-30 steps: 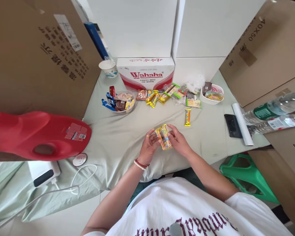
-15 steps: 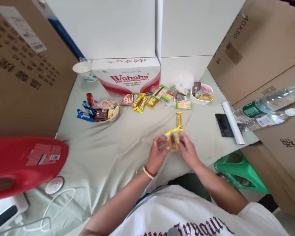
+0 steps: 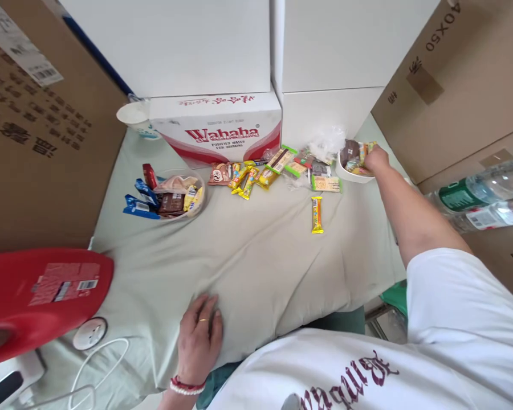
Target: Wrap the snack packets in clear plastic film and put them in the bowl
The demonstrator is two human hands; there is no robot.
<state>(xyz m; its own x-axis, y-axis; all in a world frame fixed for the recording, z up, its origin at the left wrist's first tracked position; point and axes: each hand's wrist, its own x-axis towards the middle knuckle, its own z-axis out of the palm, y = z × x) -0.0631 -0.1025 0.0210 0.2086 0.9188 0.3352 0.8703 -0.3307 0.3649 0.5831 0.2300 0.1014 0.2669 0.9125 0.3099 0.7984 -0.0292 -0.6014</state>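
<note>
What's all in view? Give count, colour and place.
White bowl: 1, white, back right
Clear bowl: 1, clear, back left
Packets: many, mixed colours, in and between bowls
Snack bar: 1, yellow, right of centre
Plastic film: 1, clear, beside white bowl
Wahaha box: 1, white and red, back
Cup: 1, white and blue, back left
Cabinet: 1, white, back
Cartons: at least 2, brown, left and right
Bottles: 2, clear, right
Jug: 1, red, left
Disc: 1, white, near jug
Device: 1, white, bottom left
Cable: 1, white, bottom left
Flat item: 1, blue, upper left
Cloth: 1, pale green, underneath
Shirt: 1, white, bottom
Left hand: 1, on cloth
Right hand: 1, at white bowl
</note>
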